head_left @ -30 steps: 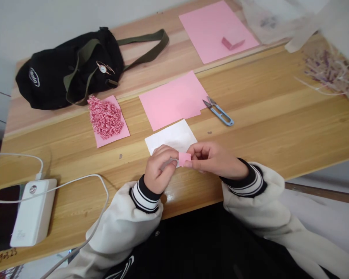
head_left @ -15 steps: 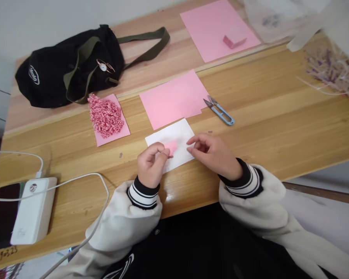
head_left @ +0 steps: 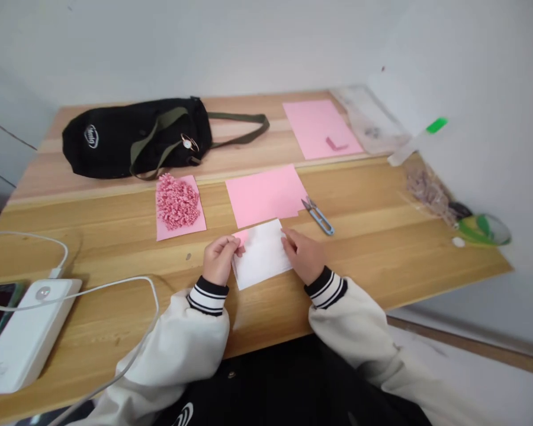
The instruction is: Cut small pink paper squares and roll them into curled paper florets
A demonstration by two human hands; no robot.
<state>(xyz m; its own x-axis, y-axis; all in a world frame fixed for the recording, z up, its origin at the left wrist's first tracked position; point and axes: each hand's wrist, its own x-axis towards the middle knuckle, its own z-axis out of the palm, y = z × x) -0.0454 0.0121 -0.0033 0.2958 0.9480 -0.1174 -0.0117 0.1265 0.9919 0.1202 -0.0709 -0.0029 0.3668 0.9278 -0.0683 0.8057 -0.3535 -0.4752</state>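
From my remote seat, I have the left hand (head_left: 217, 260) pinching a small pink paper piece (head_left: 240, 236) between thumb and forefinger, over the upper left corner of a folded-looking white sheet (head_left: 263, 255). The fingers hide part of the piece, so I can't read its long axis. The left hand is clearly the nearer one to it; the right hand (head_left: 306, 257) is across the sheet. The white sheet lies between my two hands, slightly turned, its sides too alike for me to call a long axis. My right fingers are curled at its right edge; whether they grip it or only touch it, I can't tell. Blue-handled thread snips (head_left: 313, 210) lie just beyond the right hand, blade tips towards a notched pink sheet (head_left: 264, 195).
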